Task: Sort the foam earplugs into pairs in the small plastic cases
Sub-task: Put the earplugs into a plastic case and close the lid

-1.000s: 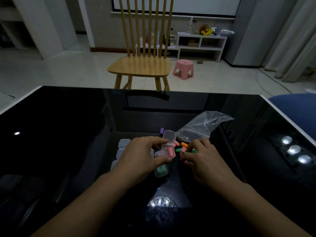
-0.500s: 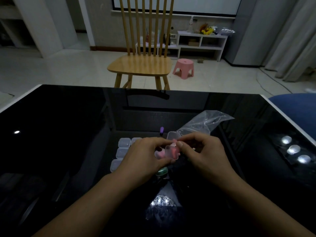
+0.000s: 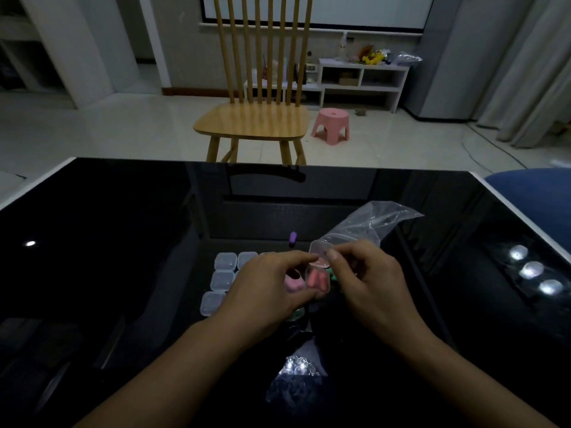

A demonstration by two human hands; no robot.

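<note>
Pinching open case (image 3: 318, 281) w/ 2 pink earplugs (image 3: 315, 279), left hand (image 3: 265, 288) grip on base, right hand (image 3: 364, 279) on lid.

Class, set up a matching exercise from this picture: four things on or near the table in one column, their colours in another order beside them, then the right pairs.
Things:
1. stool
2. chair
3. loose earplug
4. earplugs in the held case

Colours:
A. purple
B. salmon pink
C. light wood
D. pale pink

Pairs: 1-D, 2-C, 3-A, 4-B
</note>
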